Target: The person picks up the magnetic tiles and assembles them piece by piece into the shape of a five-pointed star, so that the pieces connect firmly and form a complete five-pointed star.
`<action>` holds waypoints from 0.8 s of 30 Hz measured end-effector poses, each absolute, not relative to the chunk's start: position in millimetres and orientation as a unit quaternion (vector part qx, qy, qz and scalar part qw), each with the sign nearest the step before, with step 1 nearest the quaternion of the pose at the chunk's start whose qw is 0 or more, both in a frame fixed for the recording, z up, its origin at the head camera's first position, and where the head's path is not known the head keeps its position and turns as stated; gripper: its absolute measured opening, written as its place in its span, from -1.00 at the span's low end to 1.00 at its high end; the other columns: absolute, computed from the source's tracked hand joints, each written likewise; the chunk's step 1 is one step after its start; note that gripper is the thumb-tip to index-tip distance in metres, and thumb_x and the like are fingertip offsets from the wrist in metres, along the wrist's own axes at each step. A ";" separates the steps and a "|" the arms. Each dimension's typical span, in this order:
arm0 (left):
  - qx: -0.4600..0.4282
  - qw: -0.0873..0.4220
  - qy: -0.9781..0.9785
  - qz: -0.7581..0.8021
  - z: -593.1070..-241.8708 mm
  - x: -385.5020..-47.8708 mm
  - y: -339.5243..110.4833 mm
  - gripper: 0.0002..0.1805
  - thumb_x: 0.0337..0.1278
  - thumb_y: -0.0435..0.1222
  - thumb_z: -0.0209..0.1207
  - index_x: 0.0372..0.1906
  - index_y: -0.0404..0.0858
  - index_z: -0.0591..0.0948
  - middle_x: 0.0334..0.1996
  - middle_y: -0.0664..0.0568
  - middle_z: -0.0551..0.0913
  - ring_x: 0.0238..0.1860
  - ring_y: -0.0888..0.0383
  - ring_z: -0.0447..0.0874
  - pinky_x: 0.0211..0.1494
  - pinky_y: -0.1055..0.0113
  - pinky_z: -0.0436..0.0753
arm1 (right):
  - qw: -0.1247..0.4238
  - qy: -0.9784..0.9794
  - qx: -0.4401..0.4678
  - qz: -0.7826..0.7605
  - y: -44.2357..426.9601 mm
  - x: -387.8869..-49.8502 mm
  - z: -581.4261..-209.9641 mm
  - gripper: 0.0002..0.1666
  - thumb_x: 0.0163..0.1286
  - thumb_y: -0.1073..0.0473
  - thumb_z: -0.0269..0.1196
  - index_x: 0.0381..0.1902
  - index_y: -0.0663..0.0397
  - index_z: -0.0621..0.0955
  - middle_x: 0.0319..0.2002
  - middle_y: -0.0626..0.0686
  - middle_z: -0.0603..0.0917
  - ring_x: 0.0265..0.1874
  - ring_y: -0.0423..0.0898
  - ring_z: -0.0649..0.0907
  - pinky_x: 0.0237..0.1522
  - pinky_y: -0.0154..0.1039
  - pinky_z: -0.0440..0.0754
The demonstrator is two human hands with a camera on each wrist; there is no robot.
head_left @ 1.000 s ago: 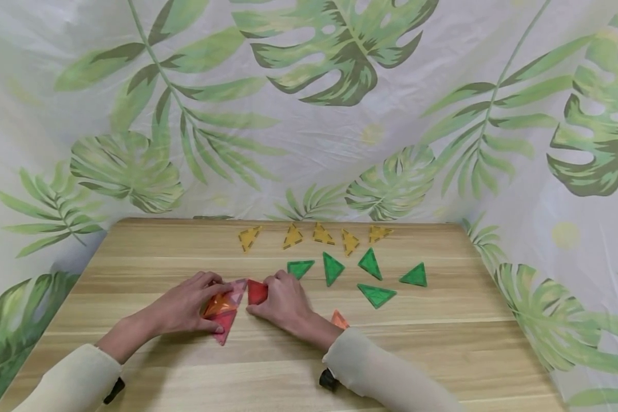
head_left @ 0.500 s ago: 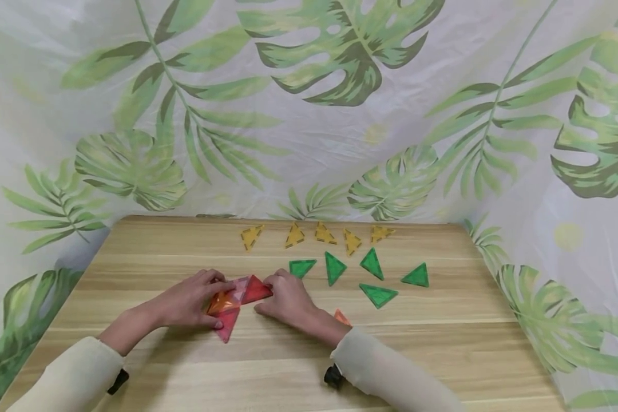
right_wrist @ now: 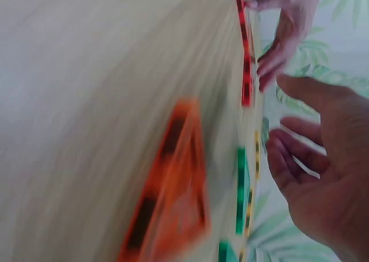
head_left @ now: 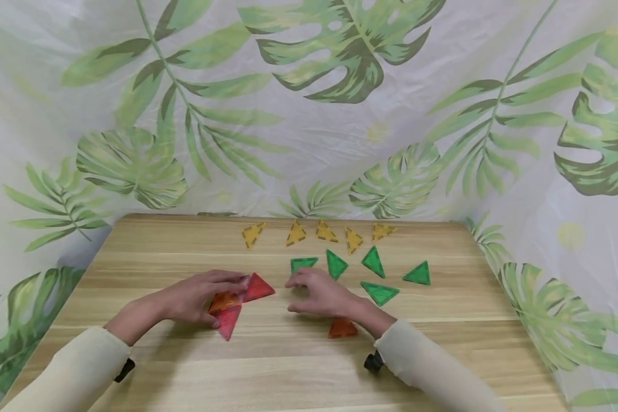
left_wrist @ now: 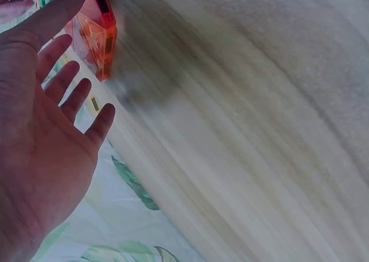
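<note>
On the table in the head view lies a joined group of translucent triangular magnetic tiles. It has a red tile (head_left: 258,287) at the right, a pinkish-red tile (head_left: 228,321) nearest me, and an orange tile (head_left: 224,301) between them, partly under my left hand (head_left: 201,297). My left thumb touches the pinkish-red tile's edge; the other fingers stretch over the group and hide part of it. To the right of the red tile, apart from it, my right hand (head_left: 321,293) hovers with loosely bent fingers and nothing in them. A separate orange tile (head_left: 342,328) lies beneath the right wrist.
Several green triangular tiles (head_left: 373,261) lie spread behind and right of my right hand. Farther back, several yellow triangles (head_left: 326,232) line the rear of the wooden table (head_left: 268,377). A leaf-patterned cloth (head_left: 309,143) hangs behind it.
The red tile has come leftward against the group, and my right hand has let it go and moved right. The left hand has stayed on the group, its fingers now straighter.
</note>
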State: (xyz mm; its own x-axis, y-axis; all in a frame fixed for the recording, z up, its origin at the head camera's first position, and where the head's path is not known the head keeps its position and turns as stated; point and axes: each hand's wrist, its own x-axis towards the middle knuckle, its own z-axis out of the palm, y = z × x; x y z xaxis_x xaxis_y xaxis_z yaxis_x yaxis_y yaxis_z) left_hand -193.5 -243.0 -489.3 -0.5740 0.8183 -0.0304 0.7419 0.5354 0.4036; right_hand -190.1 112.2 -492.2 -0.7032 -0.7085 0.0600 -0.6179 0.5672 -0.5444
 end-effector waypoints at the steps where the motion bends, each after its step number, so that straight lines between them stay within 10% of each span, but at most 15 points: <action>1: 0.450 0.114 0.869 0.173 -488.6 -193.8 -242.1 -0.04 -0.03 -0.12 0.64 0.53 -0.24 0.49 0.56 -0.21 0.36 0.51 -0.23 0.37 0.42 -0.29 0.47 | 0.092 0.877 -0.387 -0.270 119.2 -190.5 -491.7 -0.49 0.36 0.02 0.52 0.19 0.12 0.73 0.12 -0.01 0.72 0.10 -0.09 0.68 0.15 -0.22 0.66; 24: 0.424 0.148 0.878 0.167 -489.7 -193.1 -241.4 -0.03 0.01 -0.14 0.62 0.55 -0.24 0.46 0.59 -0.19 0.32 0.51 -0.22 0.35 0.45 -0.25 0.46 | 0.242 0.827 -0.460 -0.215 220.2 -178.0 -483.5 -0.27 0.19 0.06 0.64 0.32 -0.05 0.68 0.35 -0.13 0.61 0.39 -0.14 0.53 0.46 -0.03 0.47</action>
